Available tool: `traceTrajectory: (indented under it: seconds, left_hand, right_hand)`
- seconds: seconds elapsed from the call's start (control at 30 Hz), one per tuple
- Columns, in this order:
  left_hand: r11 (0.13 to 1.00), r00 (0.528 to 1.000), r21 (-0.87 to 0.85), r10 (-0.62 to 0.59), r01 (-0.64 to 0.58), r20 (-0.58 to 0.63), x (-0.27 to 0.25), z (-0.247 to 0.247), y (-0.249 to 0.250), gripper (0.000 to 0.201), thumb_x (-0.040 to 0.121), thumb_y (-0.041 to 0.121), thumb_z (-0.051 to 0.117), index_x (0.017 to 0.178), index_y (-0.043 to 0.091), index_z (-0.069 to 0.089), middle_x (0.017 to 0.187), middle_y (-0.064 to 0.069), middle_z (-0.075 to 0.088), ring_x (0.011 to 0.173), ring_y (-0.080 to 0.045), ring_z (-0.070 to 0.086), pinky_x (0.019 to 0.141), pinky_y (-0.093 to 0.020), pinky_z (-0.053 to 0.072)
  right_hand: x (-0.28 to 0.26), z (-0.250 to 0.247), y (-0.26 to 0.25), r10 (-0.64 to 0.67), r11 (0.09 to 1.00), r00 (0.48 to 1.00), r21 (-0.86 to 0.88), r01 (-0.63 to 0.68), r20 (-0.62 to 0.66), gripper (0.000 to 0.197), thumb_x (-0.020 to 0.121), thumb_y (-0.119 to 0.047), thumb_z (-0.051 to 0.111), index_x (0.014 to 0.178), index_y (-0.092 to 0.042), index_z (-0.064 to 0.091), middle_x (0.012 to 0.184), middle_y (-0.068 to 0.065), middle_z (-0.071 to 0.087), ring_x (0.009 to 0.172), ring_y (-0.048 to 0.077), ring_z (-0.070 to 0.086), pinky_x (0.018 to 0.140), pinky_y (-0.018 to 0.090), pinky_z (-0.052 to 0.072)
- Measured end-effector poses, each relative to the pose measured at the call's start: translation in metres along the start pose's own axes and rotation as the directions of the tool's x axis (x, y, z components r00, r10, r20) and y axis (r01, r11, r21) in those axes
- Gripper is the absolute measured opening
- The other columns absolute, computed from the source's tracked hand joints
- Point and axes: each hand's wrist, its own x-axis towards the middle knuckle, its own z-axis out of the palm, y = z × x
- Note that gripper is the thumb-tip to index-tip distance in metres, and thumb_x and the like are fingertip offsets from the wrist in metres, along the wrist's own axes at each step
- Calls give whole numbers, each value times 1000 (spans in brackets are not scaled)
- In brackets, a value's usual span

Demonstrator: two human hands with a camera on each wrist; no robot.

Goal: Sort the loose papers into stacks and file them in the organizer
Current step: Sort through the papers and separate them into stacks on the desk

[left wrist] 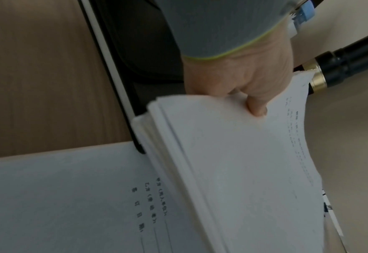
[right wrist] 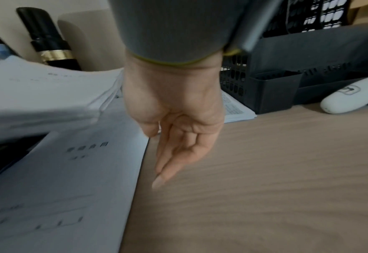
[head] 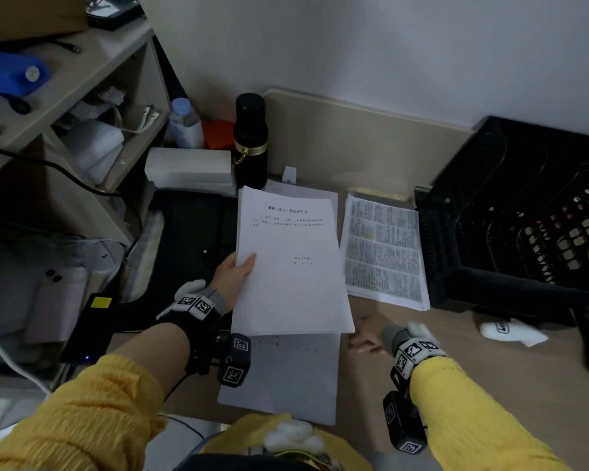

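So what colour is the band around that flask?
Gold, on the black flask; the left wrist view shows it best.

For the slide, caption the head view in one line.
Left hand lifts a stack of papers above the desk, black organizer waiting alongside.

A thick stack of white printed sheets is held tilted at frame centre. Beneath it at lower centre lies a flat white sheet. Right of centre lies a densely printed stack, just beside the black mesh organizer at right.
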Motion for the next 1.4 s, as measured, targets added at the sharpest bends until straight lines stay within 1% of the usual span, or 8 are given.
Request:
traceTrajectory:
  seconds: [0.07,0.17,0.27,0.37,0.53,0.8,0.97,1.4]
  left_hand:
    - [999,1000,33,-13,13,6,-1,0,-4,24,94,19,60,117,13,60,104,-5,67,88,-20,65,84,-39,54]
    - [996,999,81,-42,42,-3,-1,1,-11,27,92,18,62,118,9,61,114,-12,67,100,-29,65,93,-47,52]
    - [992,998,104,-66,67,-11,-2,5,-16,29,91,16,64,119,7,61,119,-16,66,107,-32,64,97,-51,50]
    - [991,997,114,-76,76,-11,-2,6,-16,25,91,16,64,116,9,62,118,-16,66,103,-30,64,97,-52,50]
    - [990,998,126,-63,65,-20,-5,3,-11,19,92,17,63,111,12,63,114,-14,67,104,-31,64,97,-51,50]
    - [991,998,124,-53,57,-29,-5,1,-11,18,93,16,61,110,11,62,116,-16,66,103,-31,63,97,-53,50]
    - [994,998,95,-60,63,-27,-4,0,-10,23,93,17,61,115,10,61,115,-14,66,101,-30,64,95,-49,51]
    - [994,997,84,-64,67,-46,-5,-2,-7,32,93,18,62,123,9,59,115,-12,66,101,-29,65,94,-48,52]
  right_hand:
    - [1,-8,-3,-73,988,987,122,91,-144,41,102,-26,30,136,-9,45,114,14,67,77,22,64,67,29,50]
    - [-1,-11,-13,-185,947,967,230,224,-177,44,102,-38,28,137,-16,43,130,7,56,103,25,59,65,27,49]
    - [-7,-3,-25,-312,899,941,281,336,-129,41,100,-45,33,138,-31,35,134,-5,47,122,24,49,95,38,47]
    - [0,4,-26,-401,884,914,235,404,-61,60,96,-53,36,149,-30,21,155,-3,26,142,23,30,116,47,29]
    - [-6,9,-30,-408,877,910,247,413,-74,60,101,-38,34,152,-21,9,159,0,13,145,24,22,117,47,25]
    - [-7,10,-31,-473,846,874,221,486,-112,59,100,-34,38,152,-21,13,157,1,22,143,22,27,117,46,26]
    - [-11,11,-33,-502,823,850,215,526,-160,57,100,-26,42,151,-21,17,157,3,22,145,19,22,118,36,24]
    - [-12,10,-36,-530,771,806,247,587,-263,47,100,-12,40,146,-16,34,148,-1,40,138,19,36,112,29,30]
